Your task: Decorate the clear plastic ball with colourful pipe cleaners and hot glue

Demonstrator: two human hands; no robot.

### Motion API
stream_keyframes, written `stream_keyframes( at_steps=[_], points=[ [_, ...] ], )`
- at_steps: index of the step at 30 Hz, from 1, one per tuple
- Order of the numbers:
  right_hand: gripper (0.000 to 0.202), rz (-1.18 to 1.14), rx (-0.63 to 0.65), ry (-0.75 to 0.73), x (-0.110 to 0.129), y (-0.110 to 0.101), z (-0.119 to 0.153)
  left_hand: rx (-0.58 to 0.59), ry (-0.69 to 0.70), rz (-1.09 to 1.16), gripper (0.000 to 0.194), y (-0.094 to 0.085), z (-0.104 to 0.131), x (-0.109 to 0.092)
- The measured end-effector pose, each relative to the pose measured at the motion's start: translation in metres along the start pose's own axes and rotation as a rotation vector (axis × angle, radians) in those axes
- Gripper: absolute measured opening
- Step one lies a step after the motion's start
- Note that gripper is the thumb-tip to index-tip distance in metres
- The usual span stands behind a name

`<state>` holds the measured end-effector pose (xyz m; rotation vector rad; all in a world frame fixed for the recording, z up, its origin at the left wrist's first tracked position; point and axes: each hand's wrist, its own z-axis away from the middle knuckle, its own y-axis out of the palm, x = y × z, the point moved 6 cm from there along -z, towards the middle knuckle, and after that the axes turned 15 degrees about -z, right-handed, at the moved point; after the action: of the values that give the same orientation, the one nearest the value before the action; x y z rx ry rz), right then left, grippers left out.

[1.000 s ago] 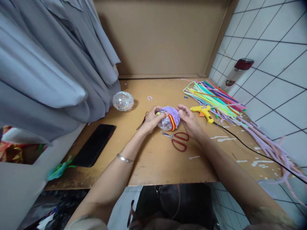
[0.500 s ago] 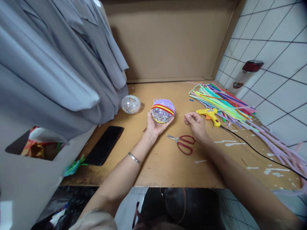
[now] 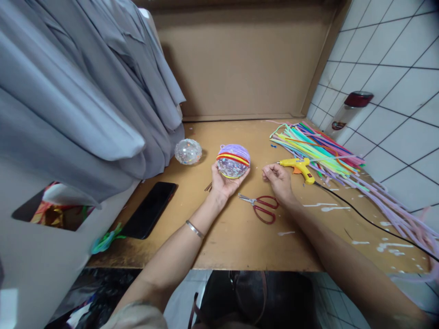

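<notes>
My left hand (image 3: 227,183) is wrapped under a clear ball (image 3: 233,167), holding it above the table. Purple fuzzy pipe cleaners cover the ball's top, with red and yellow bands around its middle and glittery bits showing below. My right hand (image 3: 279,179) rests on the table with its fingers curled and pressed together; whether anything small is between them is hidden. Right beside it lies a yellow glue gun (image 3: 299,168), nozzle toward my fingers. Scissors with red handles (image 3: 263,205) lie between my forearms. Another clear ball (image 3: 188,151) sits to the left.
A pile of colourful pipe cleaners (image 3: 317,146) lies at the back right. The glue gun's black cord (image 3: 363,208) runs off right. At the left are a black phone (image 3: 150,210) and a grey cloth (image 3: 137,114). A red-lidded jar (image 3: 350,109) stands by the tiled wall.
The view has shifted slightly. Both hands stay almost where they were, the left still holding the ball and the right still curled beside the glue gun.
</notes>
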<state>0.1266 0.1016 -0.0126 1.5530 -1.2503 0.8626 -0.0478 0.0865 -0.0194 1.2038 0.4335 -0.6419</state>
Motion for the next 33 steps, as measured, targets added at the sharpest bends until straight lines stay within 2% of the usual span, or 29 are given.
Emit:
stream_keyframes(
  at_steps=[7,15,29,33],
  points=[
    [0.041,0.121,0.065,-0.087,0.012,0.009,0.009,0.027,0.040,-0.061,0.051,-0.003,-0.004,-0.001],
    [0.039,0.248,0.062,-0.208,0.022,0.008,0.013,0.029,0.037,-0.047,0.045,-0.003,-0.004,0.001],
    [0.025,0.457,0.166,-0.318,0.012,0.007,0.009,0.067,0.089,-0.126,0.049,-0.003,-0.004,0.003],
    [0.023,0.498,0.184,-0.355,0.012,0.007,0.009,0.042,0.067,-0.091,0.046,-0.003,-0.004,0.003]
  ],
)
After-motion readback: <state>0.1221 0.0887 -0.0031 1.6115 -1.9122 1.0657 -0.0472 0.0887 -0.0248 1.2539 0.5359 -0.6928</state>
